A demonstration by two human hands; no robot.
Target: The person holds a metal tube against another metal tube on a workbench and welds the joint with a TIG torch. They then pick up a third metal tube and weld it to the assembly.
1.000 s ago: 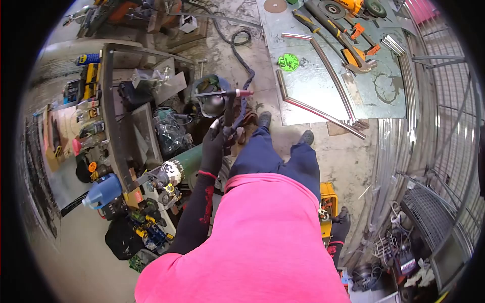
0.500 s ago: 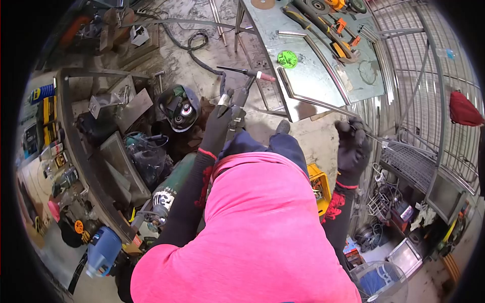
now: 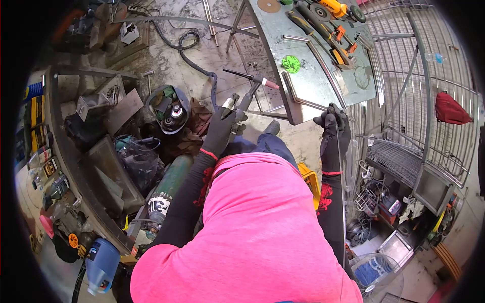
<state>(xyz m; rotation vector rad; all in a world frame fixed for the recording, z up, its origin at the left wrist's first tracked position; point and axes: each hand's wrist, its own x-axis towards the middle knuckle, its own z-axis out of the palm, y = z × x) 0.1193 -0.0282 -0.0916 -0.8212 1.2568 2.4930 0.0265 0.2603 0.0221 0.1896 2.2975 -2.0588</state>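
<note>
Cluttered workshop floor, left hand gripping welding torch, right hand closed on filler rod

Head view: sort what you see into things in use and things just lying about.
In use:
left hand gripping welding torch
right hand holding filler rod
steel worktable

Lying about:
welding helmet
green gas cylinder
angle grinder
red cloth

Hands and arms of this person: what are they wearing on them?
Both the left hand and the right hand are in dark gloves with a thin red band at the wrist. Long black sleeves cover both arms, printed with red patterns along the forearms. A bright pink top covers the shoulders and body.
</note>
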